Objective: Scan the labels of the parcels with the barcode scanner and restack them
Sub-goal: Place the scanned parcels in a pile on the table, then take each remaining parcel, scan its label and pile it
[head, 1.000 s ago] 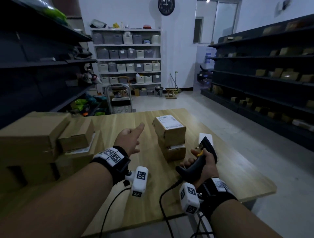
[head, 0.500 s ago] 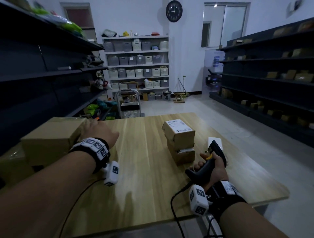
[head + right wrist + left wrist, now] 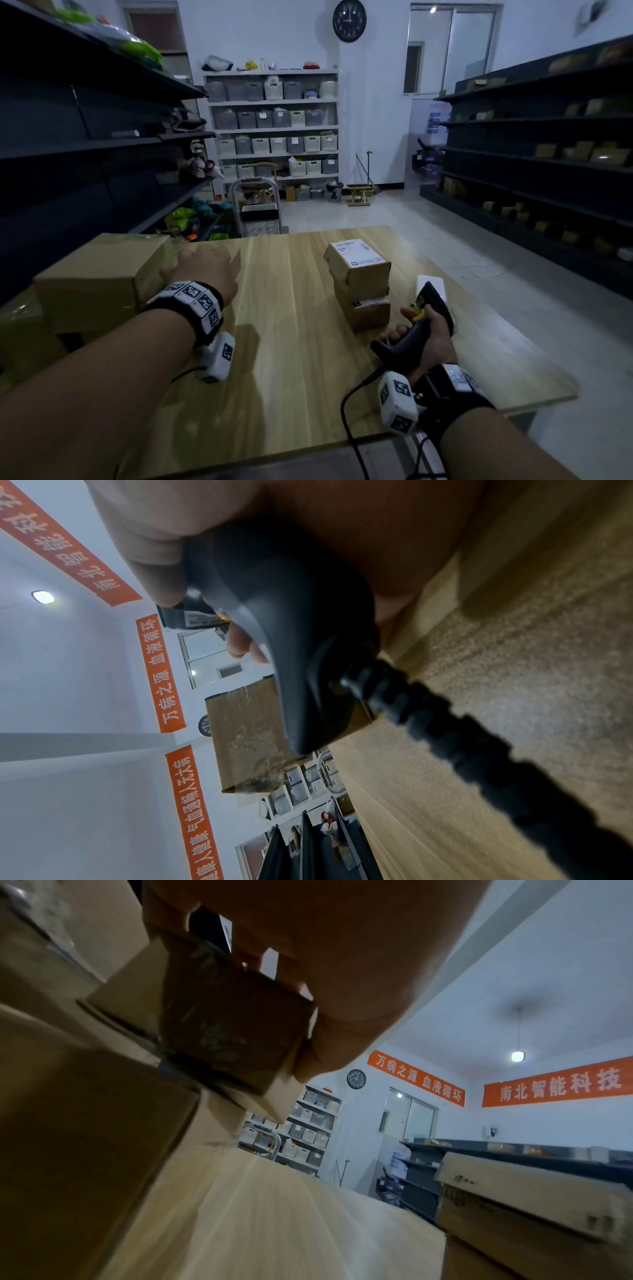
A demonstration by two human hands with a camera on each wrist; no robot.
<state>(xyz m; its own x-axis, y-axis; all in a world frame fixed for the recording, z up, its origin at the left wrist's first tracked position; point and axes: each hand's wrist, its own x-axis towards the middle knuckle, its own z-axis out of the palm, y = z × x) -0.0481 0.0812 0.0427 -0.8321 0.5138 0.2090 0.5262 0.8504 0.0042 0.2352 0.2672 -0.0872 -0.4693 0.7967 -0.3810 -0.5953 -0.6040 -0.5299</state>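
Note:
My left hand (image 3: 202,270) reaches into the pile of cardboard parcels (image 3: 99,274) at the table's left. In the left wrist view its fingers (image 3: 274,958) curl over the top of a small brown parcel (image 3: 222,1015) and the thumb presses its near side. My right hand (image 3: 428,329) grips the black barcode scanner (image 3: 407,339) by its handle (image 3: 291,642), low over the table's right part. Two stacked parcels (image 3: 359,284) stand just left of the scanner; the top one bears a white label (image 3: 358,251).
The wooden table (image 3: 281,342) ends a little beyond the stack. A white flat device (image 3: 433,284) lies behind the scanner, whose black cable (image 3: 346,411) runs off the near edge. A trolley (image 3: 258,212) stands past the table. Dark shelving lines both sides.
My left hand has swung from mid-table, near the stack, leftward onto the parcel pile and closed on a small parcel. The right hand has held the scanner still.

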